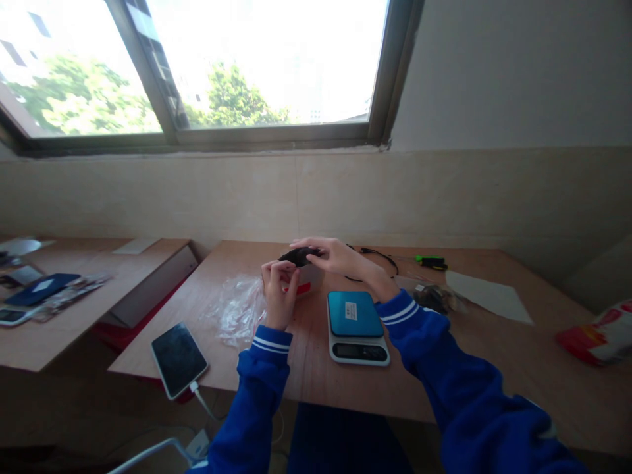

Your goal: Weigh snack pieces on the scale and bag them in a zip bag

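A dark, soft-looking black item (300, 255) is held between my two hands above the back middle of the table; its kind is not clear. My left hand (280, 293) pinches its near left side with bent fingers. From the right, my right hand (338, 257) closes over its top, thumb in front and fingers behind. Just under and behind the hands stands a whitish box or packet with a red patch (303, 288), partly covered by them. A kitchen scale (354, 316) with a blue plate and white body sits below my right hand.
Crumpled clear plastic (237, 309) lies left of my hands. A tablet (178, 359) with a white cable overhangs the front left edge. To the right are a black cable (385, 253), a green-handled screwdriver (429, 261), a bagged dark item (432, 297), paper (488, 294) and a red-white packet (600, 336).
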`<act>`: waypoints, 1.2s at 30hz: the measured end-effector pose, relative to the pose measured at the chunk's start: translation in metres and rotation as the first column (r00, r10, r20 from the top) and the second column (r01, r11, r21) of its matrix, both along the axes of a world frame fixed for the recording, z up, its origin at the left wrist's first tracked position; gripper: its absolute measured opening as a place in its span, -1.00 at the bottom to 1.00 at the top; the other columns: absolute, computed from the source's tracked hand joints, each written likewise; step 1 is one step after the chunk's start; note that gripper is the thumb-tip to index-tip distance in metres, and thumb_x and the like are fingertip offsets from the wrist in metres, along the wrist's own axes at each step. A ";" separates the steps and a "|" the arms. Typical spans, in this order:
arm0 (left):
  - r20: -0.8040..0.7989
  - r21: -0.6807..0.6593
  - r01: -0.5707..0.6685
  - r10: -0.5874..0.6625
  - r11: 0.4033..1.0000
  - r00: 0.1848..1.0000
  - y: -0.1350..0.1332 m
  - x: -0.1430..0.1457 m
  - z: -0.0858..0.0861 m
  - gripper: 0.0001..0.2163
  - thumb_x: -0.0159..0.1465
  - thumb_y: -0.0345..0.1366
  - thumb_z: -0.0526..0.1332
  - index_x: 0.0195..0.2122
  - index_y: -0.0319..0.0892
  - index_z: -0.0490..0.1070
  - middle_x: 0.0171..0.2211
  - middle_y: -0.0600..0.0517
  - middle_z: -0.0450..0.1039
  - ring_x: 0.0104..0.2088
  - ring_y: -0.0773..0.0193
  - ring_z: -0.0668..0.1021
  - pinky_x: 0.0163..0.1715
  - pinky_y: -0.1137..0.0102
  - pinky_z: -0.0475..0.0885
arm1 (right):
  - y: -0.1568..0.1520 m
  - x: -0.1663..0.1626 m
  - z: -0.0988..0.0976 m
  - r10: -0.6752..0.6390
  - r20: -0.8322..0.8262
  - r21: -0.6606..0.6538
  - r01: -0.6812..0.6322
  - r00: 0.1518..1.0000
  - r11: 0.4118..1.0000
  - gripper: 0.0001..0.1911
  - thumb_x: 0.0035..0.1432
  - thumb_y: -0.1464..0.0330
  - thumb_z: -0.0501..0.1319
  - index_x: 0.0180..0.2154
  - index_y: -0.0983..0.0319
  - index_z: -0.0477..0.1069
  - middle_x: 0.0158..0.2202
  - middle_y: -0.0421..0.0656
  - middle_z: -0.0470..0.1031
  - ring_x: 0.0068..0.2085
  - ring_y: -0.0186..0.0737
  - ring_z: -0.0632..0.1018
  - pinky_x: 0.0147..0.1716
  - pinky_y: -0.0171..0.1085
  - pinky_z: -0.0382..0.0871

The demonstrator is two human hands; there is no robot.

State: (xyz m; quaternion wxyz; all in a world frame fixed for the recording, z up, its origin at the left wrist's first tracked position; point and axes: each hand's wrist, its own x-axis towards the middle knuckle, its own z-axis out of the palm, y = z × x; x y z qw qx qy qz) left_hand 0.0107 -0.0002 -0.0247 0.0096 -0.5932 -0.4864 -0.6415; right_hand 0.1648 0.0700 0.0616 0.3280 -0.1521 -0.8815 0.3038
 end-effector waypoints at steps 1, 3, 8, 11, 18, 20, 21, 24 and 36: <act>0.002 -0.004 0.000 0.000 1.000 1.000 0.001 -0.001 0.000 -0.87 0.27 -0.28 0.19 -0.17 -0.16 0.34 -0.21 0.03 0.21 -0.43 0.45 0.39 -0.35 0.44 0.41 | -0.002 0.003 0.000 -0.024 -0.008 0.007 0.024 1.000 1.000 -0.58 0.16 0.49 0.10 0.05 0.11 0.42 0.08 -0.17 0.46 0.09 -0.17 0.45 0.03 -0.17 0.37; 0.007 -0.019 0.006 -0.006 1.000 1.000 0.002 -0.001 0.000 -0.83 0.27 -0.28 0.18 -0.13 -0.16 0.34 -0.19 0.02 0.21 -0.43 0.46 0.39 -0.34 0.43 0.42 | -0.006 0.009 -0.002 -0.078 -0.035 0.016 0.079 0.996 0.997 -0.57 0.18 0.48 0.08 0.07 0.12 0.40 0.07 -0.16 0.47 0.04 -0.18 0.48 0.01 -0.16 0.38; -0.016 -0.028 0.004 -0.004 1.000 1.000 0.003 0.001 0.000 -0.84 0.27 -0.26 0.18 -0.15 -0.16 0.40 -0.19 0.00 0.19 -0.39 0.42 0.40 -0.29 0.40 0.44 | -0.015 0.018 -0.011 -0.214 0.065 0.200 0.197 0.975 0.960 -0.71 0.25 0.38 0.08 -0.06 0.19 0.49 -0.08 -0.07 0.55 -0.03 -0.09 0.50 0.03 -0.06 0.32; -0.034 -0.019 -0.031 0.030 0.999 0.999 0.003 0.002 0.000 -0.85 0.27 -0.24 0.18 -0.19 -0.15 0.43 -0.21 0.00 0.19 -0.33 0.36 0.41 -0.29 0.40 0.44 | -0.019 0.018 -0.014 -0.245 0.085 0.333 0.204 0.966 0.921 -0.71 0.26 0.33 0.09 -0.04 0.15 0.48 -0.04 -0.06 0.50 0.01 -0.06 0.44 0.10 -0.02 0.23; -0.118 -0.087 -0.051 0.041 0.995 0.992 0.009 -0.010 0.007 -0.67 0.27 -0.27 0.15 0.07 -0.12 0.32 0.06 -0.13 0.12 -0.04 0.19 0.43 -0.05 0.22 0.44 | -0.023 0.087 -0.037 -0.438 0.065 0.216 0.416 0.897 0.883 -0.69 0.29 0.35 -0.01 -0.08 0.18 0.46 -0.10 -0.07 0.48 -0.04 -0.13 0.48 -0.01 -0.11 0.34; -0.169 -0.124 -0.035 0.014 0.992 0.985 0.009 -0.015 0.007 -0.55 0.25 -0.29 0.17 0.18 -0.06 0.21 0.16 -0.16 0.04 0.04 0.11 0.40 -0.02 0.16 0.44 | -0.021 0.129 -0.063 -0.549 0.212 0.218 0.509 0.808 0.833 -0.70 0.26 0.34 0.01 -0.10 0.20 0.46 -0.06 -0.04 0.47 -0.01 -0.09 0.47 0.02 -0.08 0.32; -0.183 -0.141 -0.028 0.001 0.990 0.983 0.009 -0.017 0.006 -0.51 0.24 -0.29 0.17 0.21 -0.04 0.16 0.20 -0.16 0.00 0.07 0.08 0.39 -0.04 0.15 0.45 | -0.020 0.150 -0.078 -0.628 0.282 0.255 0.575 0.725 0.778 -0.70 0.22 0.34 0.05 -0.08 0.24 0.45 -0.05 0.02 0.46 0.03 -0.03 0.45 0.05 -0.05 0.29; -0.163 -0.175 -0.014 -0.015 0.984 0.987 0.000 -0.017 0.002 -0.46 0.25 -0.28 0.15 0.26 0.02 0.06 0.29 -0.17 -0.16 0.05 0.09 0.41 -0.15 0.19 0.52 | -0.021 0.202 -0.123 -0.827 0.373 0.402 0.730 0.421 0.553 -0.61 0.09 0.31 0.17 -0.02 0.27 0.42 0.04 0.11 0.42 0.09 0.16 0.39 0.04 0.10 0.24; 0.082 -0.370 0.147 -0.125 0.917 0.989 -0.085 0.038 -0.025 -0.72 0.31 -0.26 0.10 0.04 -0.08 0.29 0.01 -0.09 0.28 -0.26 0.32 0.50 -0.25 0.32 0.51 | -0.052 0.230 -0.106 -0.939 -0.080 0.131 0.937 0.335 0.323 -0.68 0.23 0.21 -0.04 -0.26 0.20 0.43 -0.25 0.06 0.54 -0.21 0.04 0.53 -0.19 -0.02 0.36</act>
